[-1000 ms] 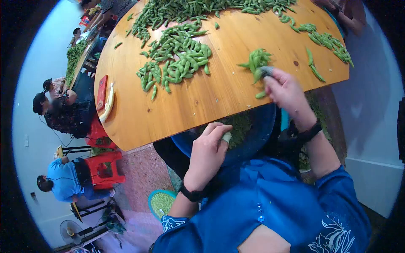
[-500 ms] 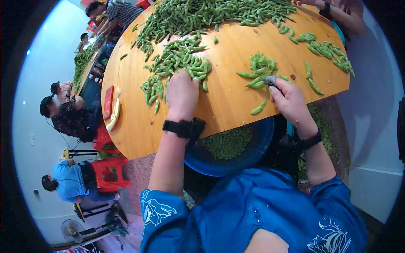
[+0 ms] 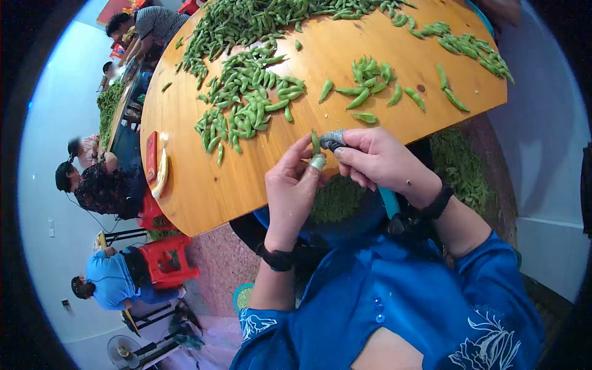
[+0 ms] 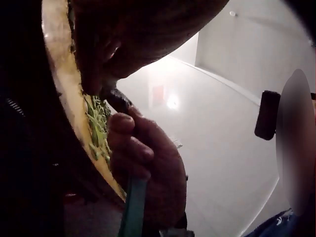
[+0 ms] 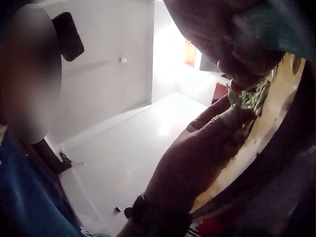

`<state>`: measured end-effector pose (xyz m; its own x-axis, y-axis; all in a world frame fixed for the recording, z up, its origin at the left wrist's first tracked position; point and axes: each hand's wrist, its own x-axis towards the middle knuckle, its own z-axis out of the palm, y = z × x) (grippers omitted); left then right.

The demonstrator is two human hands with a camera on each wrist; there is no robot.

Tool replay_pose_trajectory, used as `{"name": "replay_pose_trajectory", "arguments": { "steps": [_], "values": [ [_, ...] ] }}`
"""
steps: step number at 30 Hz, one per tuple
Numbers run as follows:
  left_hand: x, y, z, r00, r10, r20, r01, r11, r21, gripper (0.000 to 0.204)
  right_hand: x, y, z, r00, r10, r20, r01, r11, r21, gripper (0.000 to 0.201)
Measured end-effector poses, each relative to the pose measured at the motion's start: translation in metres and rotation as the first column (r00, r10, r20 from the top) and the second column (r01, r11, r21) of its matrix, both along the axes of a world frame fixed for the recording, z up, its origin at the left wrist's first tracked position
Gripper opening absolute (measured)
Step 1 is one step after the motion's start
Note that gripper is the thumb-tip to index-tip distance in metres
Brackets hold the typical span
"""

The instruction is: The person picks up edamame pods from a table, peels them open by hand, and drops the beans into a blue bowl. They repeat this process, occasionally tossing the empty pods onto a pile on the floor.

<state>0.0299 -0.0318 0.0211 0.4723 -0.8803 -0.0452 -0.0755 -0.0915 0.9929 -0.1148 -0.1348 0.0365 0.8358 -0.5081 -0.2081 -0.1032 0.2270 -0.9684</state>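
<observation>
My left hand (image 3: 292,188) pinches a green edamame pod (image 3: 316,142) at the near table edge, with a pale wrapping on its thumb tip. From the right, my right hand (image 3: 383,159) meets it, its dark-wrapped fingertip (image 3: 333,140) right against the pod. Under the right palm runs a teal strip (image 3: 389,203), also seen in the left wrist view. Below both hands, a blue basin (image 3: 262,216) holds a heap of small green pieces, partly hidden. Just beyond the hands lie a small group of pods (image 3: 370,77) and a larger pile (image 3: 246,111).
A big heap of pods (image 3: 259,24) covers the far side of the wooden table (image 3: 234,179). More pods (image 3: 475,52) lie at right. A red box (image 3: 152,157) and a pale curved object (image 3: 161,176) sit at the left edge. Several people sit at left, near red stools (image 3: 166,262).
My left hand went from over the basin to the larger pile, then came back to the table edge with a pod. The right hand left the small group, whose pods now lie more spread out.
</observation>
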Motion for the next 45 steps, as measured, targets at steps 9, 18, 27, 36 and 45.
{"name": "replay_pose_trajectory", "arguments": {
  "steps": [9, 18, 27, 36, 45],
  "values": [
    [-0.014, 0.014, -0.017, 0.972, 0.037, 0.233, -0.016, 0.995, -0.094, 0.034, -0.004, 0.016, -0.007, 0.996, 0.053, -0.068, -0.056, 0.998, -0.035, 0.015],
    [-0.02, 0.024, -0.021, 0.998, 0.046, 0.048, -0.039, 0.99, -0.136, 0.024, 0.001, 0.036, -0.018, 0.995, -0.095, 0.034, 0.09, 0.986, 0.14, 0.016],
    [-0.012, 0.029, -0.023, 0.996, -0.056, -0.075, 0.042, 0.983, -0.18, 0.027, 0.003, 0.033, -0.009, 0.997, -0.066, 0.037, 0.055, 0.969, 0.24, 0.016],
    [-0.002, 0.028, -0.014, 0.808, -0.086, -0.583, 0.007, 0.991, -0.136, 0.03, 0.004, 0.025, -0.004, 1.0, 0.004, 0.027, -0.012, 0.952, 0.307, 0.016],
    [-0.014, 0.022, -0.019, 0.989, -0.01, -0.15, -0.026, 0.972, -0.234, 0.022, 0.009, 0.042, 0.004, 0.995, -0.101, 0.001, 0.101, 0.993, 0.068, 0.021]
  ]
}}
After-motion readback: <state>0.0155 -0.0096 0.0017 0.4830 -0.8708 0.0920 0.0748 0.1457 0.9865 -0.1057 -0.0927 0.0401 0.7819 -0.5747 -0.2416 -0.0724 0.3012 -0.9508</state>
